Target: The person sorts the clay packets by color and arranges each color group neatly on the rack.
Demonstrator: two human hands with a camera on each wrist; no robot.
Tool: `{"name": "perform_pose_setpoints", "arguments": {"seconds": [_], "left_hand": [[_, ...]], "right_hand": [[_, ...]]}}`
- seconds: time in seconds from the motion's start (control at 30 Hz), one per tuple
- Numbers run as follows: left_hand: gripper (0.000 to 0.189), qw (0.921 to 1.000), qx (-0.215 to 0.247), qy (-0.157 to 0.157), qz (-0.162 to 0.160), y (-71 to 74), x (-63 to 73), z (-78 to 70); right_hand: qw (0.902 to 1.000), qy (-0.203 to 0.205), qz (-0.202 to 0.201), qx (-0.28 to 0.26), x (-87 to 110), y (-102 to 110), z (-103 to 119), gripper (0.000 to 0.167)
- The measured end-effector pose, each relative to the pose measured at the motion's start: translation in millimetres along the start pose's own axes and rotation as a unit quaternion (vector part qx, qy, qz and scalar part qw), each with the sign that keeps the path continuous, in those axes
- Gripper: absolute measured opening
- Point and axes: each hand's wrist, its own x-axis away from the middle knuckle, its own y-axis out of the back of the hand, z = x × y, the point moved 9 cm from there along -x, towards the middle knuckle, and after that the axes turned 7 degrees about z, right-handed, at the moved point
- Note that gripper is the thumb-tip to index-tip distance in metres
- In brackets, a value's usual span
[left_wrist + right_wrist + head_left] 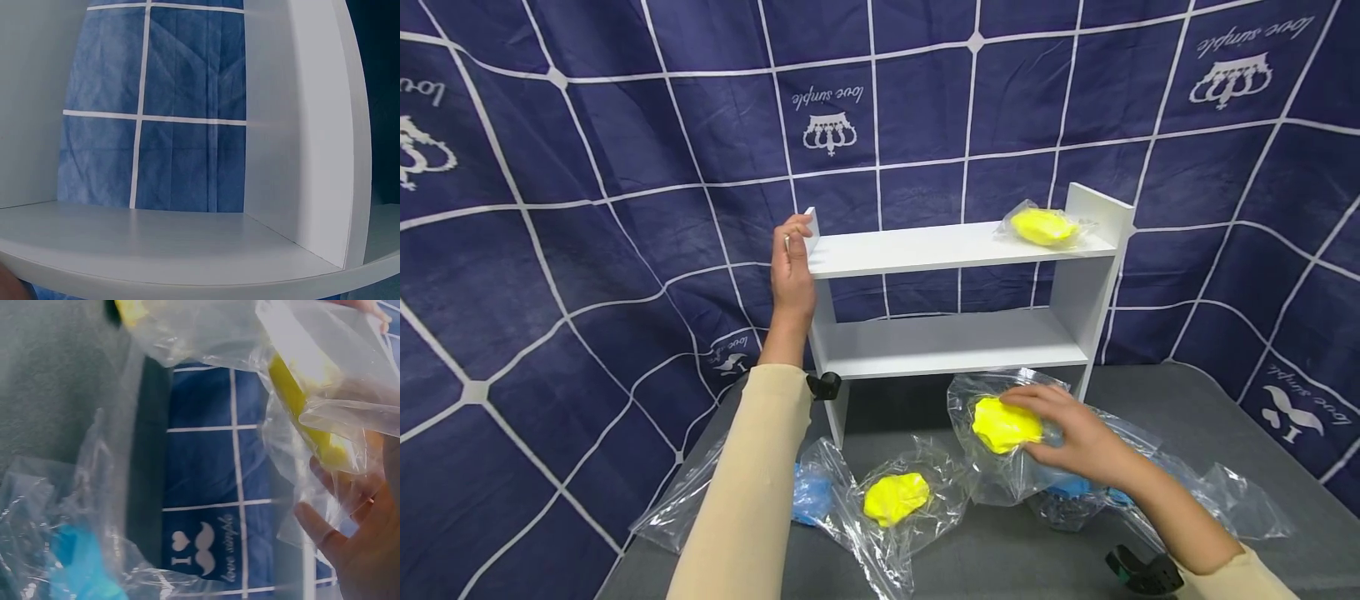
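My left hand (793,267) grips the top of the left end panel of a white two-tier shelf (917,250). In the left wrist view the shelf boards (162,244) fill the picture, with a sliver of skin at the lower left. My right hand (1078,429) holds a bright yellow lump in a clear plastic bag (1003,425), between thumb and fingers, in front of the shelf's lower right. The right wrist view shows this yellow lump (306,412) through the film, by my fingertips. Another bagged yellow lump (1043,227) lies at the right end of the top board.
On the grey surface (985,558) lie a third bagged yellow lump (897,498), a bagged blue thing (811,493) at left, and more bagged blue pieces (1067,487) under my right arm. A blue checked cloth (917,100) hangs behind the shelf and at both sides.
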Motion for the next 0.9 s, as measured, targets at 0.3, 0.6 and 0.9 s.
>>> {"name": "perform_pose_setpoints", "arguments": {"seconds": [0.3,0.6,0.9], "left_hand": [[0.023,1.0000,0.003,0.005,0.005,-1.7,-0.6,-1.3],[0.023,1.0000,0.006,0.004,0.001,-1.2,-0.8,-1.7],[0.023,0.9999,0.008,0.006,0.004,-2.8,-0.5,-0.5]], "right_hand": [[0.9998,0.017,-0.006,-0.006,-10.2,31,18,0.065],[0.9974,0.069,-0.016,-0.015,-33.9,70,56,0.069],[0.9913,0.119,-0.053,-0.017,-61.3,121,85,0.071]]}}
